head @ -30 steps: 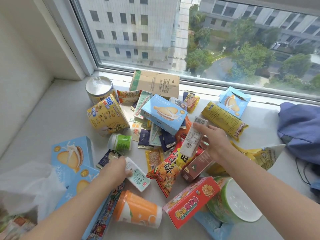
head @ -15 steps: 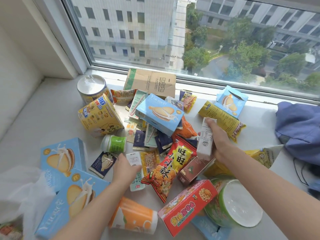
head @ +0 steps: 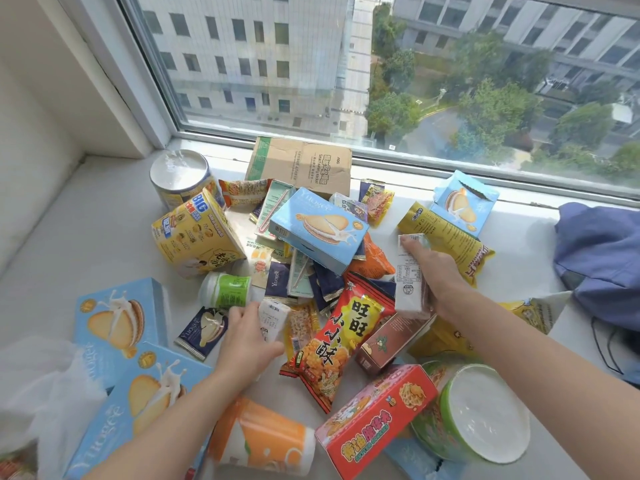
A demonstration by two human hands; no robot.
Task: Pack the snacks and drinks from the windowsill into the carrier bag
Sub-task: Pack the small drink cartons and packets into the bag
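A heap of snacks and drinks covers the white windowsill (head: 86, 216). My right hand (head: 438, 280) grips a small white drink carton (head: 408, 275) held upright over the heap, beside a long yellow packet (head: 450, 240). My left hand (head: 244, 337) closes on a small white packet (head: 273, 318) lying next to a red rice-cracker bag (head: 341, 341). The white plastic carrier bag (head: 45, 396) lies crumpled at the lower left, partly out of frame.
Blue biscuit boxes (head: 117, 320) lie at the left, another (head: 318, 226) tops the heap. An orange cup (head: 263, 438), a red box (head: 374, 417) and a green bowl (head: 481, 414) sit near me. A blue cloth (head: 602, 258) lies at the right.
My right hand has lifted the white carton and swung it rightward to upright. My left hand slid forward along the white packet toward the green-labelled bottle.
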